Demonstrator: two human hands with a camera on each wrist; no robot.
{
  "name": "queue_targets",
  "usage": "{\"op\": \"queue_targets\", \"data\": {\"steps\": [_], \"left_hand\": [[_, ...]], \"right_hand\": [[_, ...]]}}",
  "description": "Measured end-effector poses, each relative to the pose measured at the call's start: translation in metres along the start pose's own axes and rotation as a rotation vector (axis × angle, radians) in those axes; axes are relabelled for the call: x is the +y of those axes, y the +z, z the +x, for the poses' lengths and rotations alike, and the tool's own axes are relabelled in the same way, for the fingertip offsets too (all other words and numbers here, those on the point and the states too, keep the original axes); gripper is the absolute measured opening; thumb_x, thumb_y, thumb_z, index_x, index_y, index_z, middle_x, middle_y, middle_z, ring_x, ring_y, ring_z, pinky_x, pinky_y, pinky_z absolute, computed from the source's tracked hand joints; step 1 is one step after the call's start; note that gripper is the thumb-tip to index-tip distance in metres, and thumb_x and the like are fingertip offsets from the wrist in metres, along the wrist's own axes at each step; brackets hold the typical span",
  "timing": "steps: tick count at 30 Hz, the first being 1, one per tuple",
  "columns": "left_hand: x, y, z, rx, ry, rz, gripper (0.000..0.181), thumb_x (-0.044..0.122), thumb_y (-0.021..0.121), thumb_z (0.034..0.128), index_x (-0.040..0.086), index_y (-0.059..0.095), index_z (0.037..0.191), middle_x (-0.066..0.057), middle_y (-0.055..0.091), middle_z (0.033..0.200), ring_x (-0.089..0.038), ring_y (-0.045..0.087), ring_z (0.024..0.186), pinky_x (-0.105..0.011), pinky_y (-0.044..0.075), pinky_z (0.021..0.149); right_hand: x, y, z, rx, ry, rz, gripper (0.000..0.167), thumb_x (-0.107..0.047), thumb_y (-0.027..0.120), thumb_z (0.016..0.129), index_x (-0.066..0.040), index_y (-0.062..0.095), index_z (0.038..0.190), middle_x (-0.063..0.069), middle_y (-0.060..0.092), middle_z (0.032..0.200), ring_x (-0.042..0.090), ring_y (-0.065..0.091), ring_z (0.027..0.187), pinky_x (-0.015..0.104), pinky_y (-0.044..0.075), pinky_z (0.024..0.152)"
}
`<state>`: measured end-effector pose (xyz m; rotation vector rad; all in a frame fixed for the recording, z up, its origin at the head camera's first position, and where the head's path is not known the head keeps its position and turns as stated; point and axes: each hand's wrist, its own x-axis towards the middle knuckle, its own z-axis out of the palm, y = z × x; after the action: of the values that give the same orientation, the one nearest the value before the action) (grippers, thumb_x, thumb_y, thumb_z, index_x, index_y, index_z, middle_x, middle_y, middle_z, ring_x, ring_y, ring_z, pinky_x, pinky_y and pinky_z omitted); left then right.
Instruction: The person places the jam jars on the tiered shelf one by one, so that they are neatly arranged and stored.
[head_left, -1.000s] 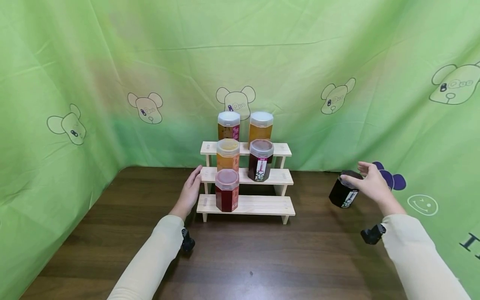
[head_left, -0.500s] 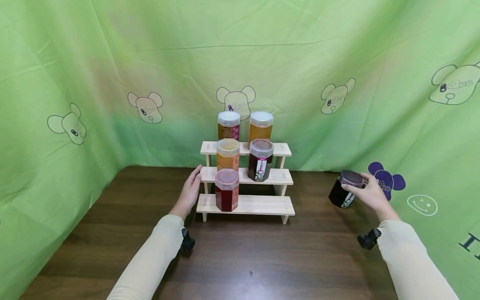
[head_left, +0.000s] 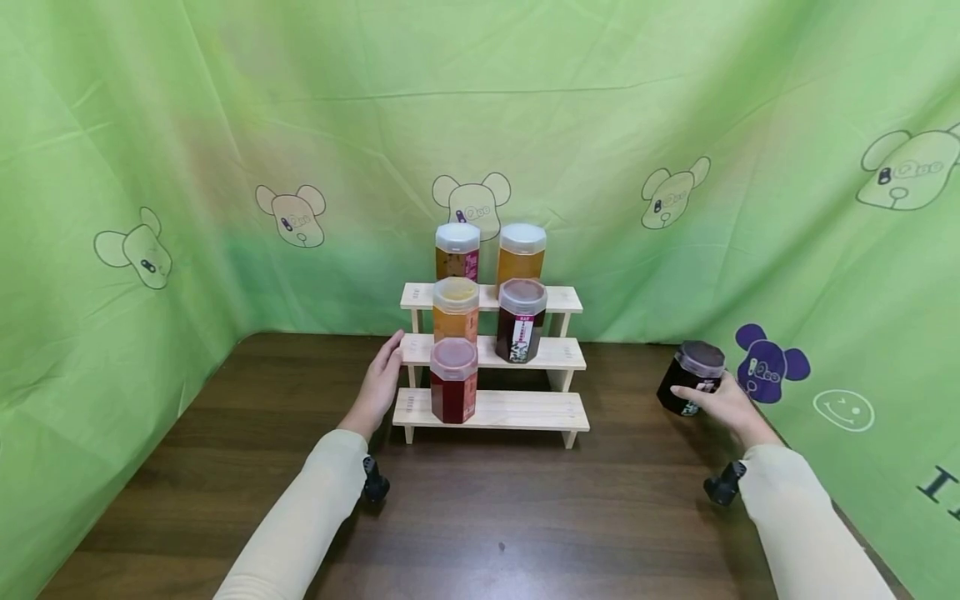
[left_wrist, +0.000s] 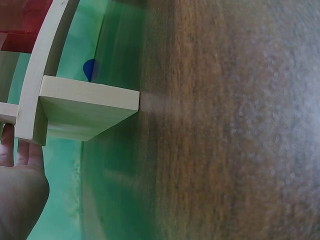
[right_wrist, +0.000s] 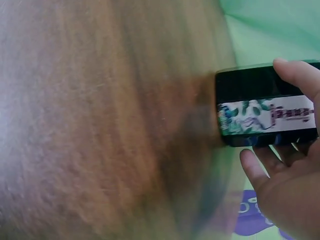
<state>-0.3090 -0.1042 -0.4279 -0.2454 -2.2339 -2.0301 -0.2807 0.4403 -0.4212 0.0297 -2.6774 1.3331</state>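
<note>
At the right side of the table, my right hand point(head_left: 726, 407) holds a dark octagonal jar point(head_left: 678, 379) with a clear lid. The jar point(right_wrist: 245, 82) stands upright on the tabletop; its white label faces my palm in the right wrist view. My thumb lies along one side of it and my fingers along the other. My left hand point(head_left: 379, 385) touches the left end of a three-step wooden display stand point(head_left: 528, 408), fingers nearly straight. In the left wrist view, the fingertips of this hand point(left_wrist: 20, 195) are partly hidden behind the stand's edge point(left_wrist: 32, 117).
On the stand's top step are two amber jars point(head_left: 520, 265). The middle step bears an orange jar point(head_left: 450, 323) and a dark labelled jar point(head_left: 517, 333). A red jar point(head_left: 452, 400) sits left on the bottom step. Green printed cloth point(head_left: 600, 117) hangs behind the table.
My right hand has come down from above the dark jar's lid to its side and now grips its body. The left hand and the stand have stayed put.
</note>
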Motion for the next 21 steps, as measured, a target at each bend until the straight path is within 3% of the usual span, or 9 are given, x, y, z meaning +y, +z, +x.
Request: {"op": "queue_targets", "data": {"steps": [3, 8, 21], "left_hand": [[-0.0008, 0.0002, 0.0005, 0.000, 0.002, -0.007, 0.050, 0.026, 0.033, 0.1118, 0.012, 0.029, 0.159, -0.008, 0.029, 0.162, -0.026, 0.027, 0.147, -0.045, 0.021, 0.120], [-0.0015, -0.0002, 0.0011, -0.007, 0.004, -0.011, 0.050, 0.026, 0.033, 0.1120, 0.011, 0.028, 0.159, -0.008, 0.029, 0.162, -0.027, 0.027, 0.147, -0.046, 0.021, 0.119], [-0.0008, -0.0002, 0.0001, -0.001, 0.000, 0.003, 0.050, 0.027, 0.033, 0.1118, 0.013, 0.029, 0.159, -0.008, 0.030, 0.162, -0.027, 0.027, 0.147, -0.046, 0.021, 0.120]], "right_hand": [[0.0048, 0.0034, 0.0000, -0.025, 0.051, 0.013, 0.067, -0.022, 0.069, 0.096, 0.014, 0.034, 0.141, 0.032, 0.053, 0.127, -0.009, 0.049, 0.088, 0.016, 0.043, 0.079], [0.0080, 0.0078, -0.0014, -0.024, 0.088, 0.028, 0.073, -0.029, 0.068, 0.097, 0.014, 0.031, 0.143, 0.029, 0.053, 0.127, -0.005, 0.050, 0.087, 0.015, 0.045, 0.075], [0.0114, 0.0088, -0.0019, -0.001, 0.116, 0.018, 0.078, -0.032, 0.068, 0.097, 0.014, 0.028, 0.145, 0.033, 0.048, 0.133, -0.001, 0.049, 0.090, 0.016, 0.043, 0.076]]}}
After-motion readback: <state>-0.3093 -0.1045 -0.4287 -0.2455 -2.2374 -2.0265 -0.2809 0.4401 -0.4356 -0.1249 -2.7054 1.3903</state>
